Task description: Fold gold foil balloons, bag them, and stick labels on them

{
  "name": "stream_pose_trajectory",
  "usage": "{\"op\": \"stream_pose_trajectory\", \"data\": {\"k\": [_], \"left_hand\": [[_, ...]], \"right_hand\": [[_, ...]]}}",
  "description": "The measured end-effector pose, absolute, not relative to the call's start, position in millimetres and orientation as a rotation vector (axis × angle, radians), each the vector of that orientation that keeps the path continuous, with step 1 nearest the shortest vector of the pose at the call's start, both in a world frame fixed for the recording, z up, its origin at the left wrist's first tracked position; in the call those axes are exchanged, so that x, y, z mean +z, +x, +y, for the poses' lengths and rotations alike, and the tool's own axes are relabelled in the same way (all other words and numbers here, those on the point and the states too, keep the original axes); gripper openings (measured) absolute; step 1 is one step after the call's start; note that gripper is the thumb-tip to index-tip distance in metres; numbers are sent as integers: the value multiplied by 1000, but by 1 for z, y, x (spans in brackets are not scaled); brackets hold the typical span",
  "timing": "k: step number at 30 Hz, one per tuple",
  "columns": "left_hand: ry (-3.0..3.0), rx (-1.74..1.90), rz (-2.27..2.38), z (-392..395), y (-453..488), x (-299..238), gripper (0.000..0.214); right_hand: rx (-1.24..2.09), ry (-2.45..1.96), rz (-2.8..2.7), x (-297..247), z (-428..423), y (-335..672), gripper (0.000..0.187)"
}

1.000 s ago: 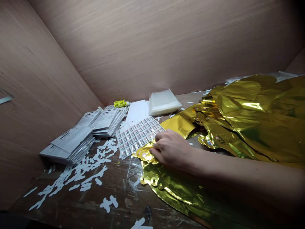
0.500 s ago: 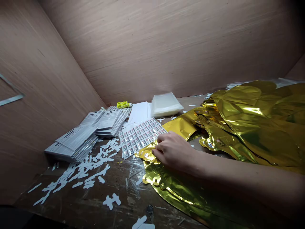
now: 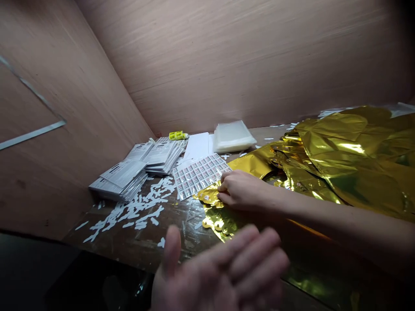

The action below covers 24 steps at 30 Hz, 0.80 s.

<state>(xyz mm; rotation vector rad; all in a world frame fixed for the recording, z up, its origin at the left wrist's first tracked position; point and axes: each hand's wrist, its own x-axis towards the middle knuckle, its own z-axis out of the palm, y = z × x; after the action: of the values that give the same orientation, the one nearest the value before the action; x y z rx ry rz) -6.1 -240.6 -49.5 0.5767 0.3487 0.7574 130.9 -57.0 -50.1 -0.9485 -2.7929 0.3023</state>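
Observation:
My right hand [image 3: 241, 190] rests on the table with its fingers curled and pressed onto the scalloped edge of a gold foil piece [image 3: 210, 198], right beside a sheet of small stickers [image 3: 198, 175]. More of that gold foil [image 3: 223, 224] lies flat under my right forearm. Low in the view and close to the camera, my left hand [image 3: 223, 272] hovers palm up with its fingers stretched out and nothing in it.
A crumpled pile of gold foil [image 3: 350, 164] fills the right side. Two stacks of printed cards [image 3: 125, 179] [image 3: 160, 154] sit at the left, with white paper scraps [image 3: 139, 209] on the table [image 3: 142, 246]. Clear bags [image 3: 233, 136], white sheets [image 3: 199, 144] and a yellow item [image 3: 178, 135] lie by the back wall.
My left hand has come into view at the bottom, open and palm up. The camera has swung left and down. My right hand stays on the foil edge.

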Motion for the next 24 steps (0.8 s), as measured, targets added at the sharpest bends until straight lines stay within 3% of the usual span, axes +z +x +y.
{"op": "stream_pose_trajectory", "data": {"k": [4,10,14,18,21,24], "left_hand": [[561,1052,163,-219,-11,-30,117],[570,1039,202,-215,-3,-26,112],[856,1084,464,-194,-20,-18,88],[1765,844,1044,-134,-56,-2,39],[2267,653,1397,-78,-83,2,31],[2416,478,1355,-37,-97,-6,34]], "right_hand": [[375,-958,-2841,-51,-53,131,23],[428,-975,-2838,-57,-50,134,21],[445,-979,-2812,-57,-55,134,23],[384,-881,-2787,-46,-58,138,14],[384,-719,-2864,-37,-56,144,13],[404,-659,-2928,-32,-55,150,16]]}}
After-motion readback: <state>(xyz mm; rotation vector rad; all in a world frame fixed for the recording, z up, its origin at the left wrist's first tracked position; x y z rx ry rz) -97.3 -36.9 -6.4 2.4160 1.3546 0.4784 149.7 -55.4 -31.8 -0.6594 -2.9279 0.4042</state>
